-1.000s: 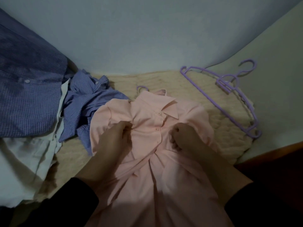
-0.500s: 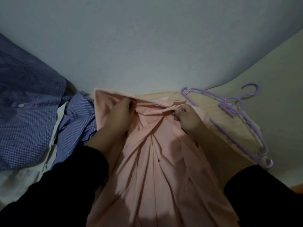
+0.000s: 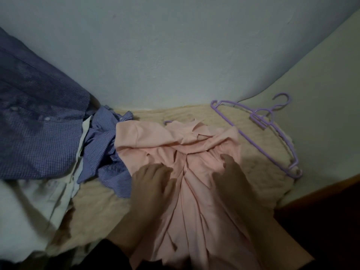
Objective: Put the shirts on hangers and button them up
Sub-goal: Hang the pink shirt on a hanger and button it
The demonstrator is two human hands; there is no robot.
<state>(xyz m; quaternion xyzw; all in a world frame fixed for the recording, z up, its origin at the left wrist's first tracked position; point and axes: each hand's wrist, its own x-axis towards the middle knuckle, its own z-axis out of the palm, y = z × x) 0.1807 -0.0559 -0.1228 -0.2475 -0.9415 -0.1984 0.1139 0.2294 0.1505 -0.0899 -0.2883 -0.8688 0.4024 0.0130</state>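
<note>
**Pink shirt spread on a cream knitted blanket in a dim corner**

The surface is covered by a cream blanket (image 3: 259,162) with a ribbed, cable-knit texture, pushed up against a pale blue-grey wall (image 3: 175,55). To the right a flat, off-white surface (image 3: 321,114) runs alongside, and a brown wooden edge (image 3: 331,184) shows at the lower right. The light is low and the colours are muted.

The pink shirt (image 3: 194,191) lies front-up in the middle of the blanket, its smooth fabric gathered into long folds, the collar crumpled at the far end. A small lilac hook (image 3: 168,122) shows just beyond the collar; whatever it belongs to is hidden under the cloth. The buttons are too blurred to make out.

The left hand (image 3: 153,184) rests on the shirt with fingers loosely spread, gripping nothing. The right hand (image 3: 231,176) lies flat on the fabric beside it, fingers relaxed, also without a grip on anything. Dark sleeves are cut off at the bottom edge.

Two thin lilac plastic hangers (image 3: 272,121) lie stacked at the right. At the left sit a crumpled blue striped shirt (image 3: 105,145), a blue checked shirt (image 3: 39,123) and white cloth (image 3: 29,211), all partly cut off or overlapping.
</note>
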